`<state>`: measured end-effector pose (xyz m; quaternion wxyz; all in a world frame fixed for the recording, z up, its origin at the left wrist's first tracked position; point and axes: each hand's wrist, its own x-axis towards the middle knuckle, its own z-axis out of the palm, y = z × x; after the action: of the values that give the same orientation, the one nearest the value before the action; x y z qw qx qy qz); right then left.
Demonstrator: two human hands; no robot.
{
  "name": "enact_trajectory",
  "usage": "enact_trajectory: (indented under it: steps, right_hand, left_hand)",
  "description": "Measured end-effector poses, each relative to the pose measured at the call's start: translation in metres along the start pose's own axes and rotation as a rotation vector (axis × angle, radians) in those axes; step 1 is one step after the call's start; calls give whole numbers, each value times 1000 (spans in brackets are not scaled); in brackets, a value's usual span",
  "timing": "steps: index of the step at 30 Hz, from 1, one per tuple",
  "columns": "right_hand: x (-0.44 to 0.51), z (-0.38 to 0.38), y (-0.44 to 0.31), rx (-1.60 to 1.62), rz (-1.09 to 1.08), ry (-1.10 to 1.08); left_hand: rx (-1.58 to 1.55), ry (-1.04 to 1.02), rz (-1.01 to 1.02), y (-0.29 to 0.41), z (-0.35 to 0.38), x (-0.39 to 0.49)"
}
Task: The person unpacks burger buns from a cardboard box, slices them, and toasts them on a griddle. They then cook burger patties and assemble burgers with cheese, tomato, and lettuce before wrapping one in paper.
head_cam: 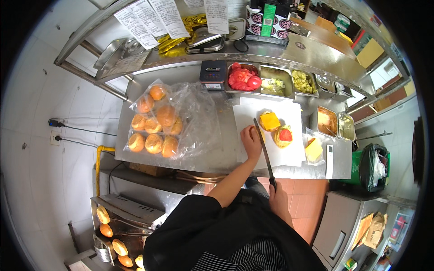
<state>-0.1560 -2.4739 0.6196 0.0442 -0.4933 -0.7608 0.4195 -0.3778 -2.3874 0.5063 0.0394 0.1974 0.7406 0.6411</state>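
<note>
My left hand presses on a bun on a white sheet, its fingers hiding most of it. The black handle of a long knife is gripped in my right hand, near the counter's front edge. The blade runs forward beside my left fingers, along the bun; I cannot tell how deep it has cut. To the right of the knife lie a bun half topped with a cheese slice and another topped with a tomato slice over something green.
Bagged buns cover the steel counter's left side. Behind the sheet stand pans of sliced tomatoes, shredded greens and pickles. Wrapped cheese and a white thermometer-like device lie right. A griddle holds several bun halves.
</note>
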Motion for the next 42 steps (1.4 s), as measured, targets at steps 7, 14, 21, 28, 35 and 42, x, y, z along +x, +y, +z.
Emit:
enact_trajectory:
  steps: [7,14,21,28,35,42]
  right_hand:
    - [4,-20,-28,-67,-13,-24]
    - [80,-8,-51,-248,-16,-48]
    - [-8,-28,-33,-152,52,-71]
    - [50,-8,-38,-209,30,-53]
    - [41,18,-7,-150,42,-29]
    - [-2,14,4,-153,8,-27]
  left_hand:
    - [-78,22,23,-19,-2,-7]
    - [-29,14,137,-15,-1,-10]
    - [53,-102,175,-17,-12,-6]
    - [65,-166,202,-7,-17,-5]
    - [103,-211,207,-16,-17,-3]
    - [58,-238,106,-19,-27,-2]
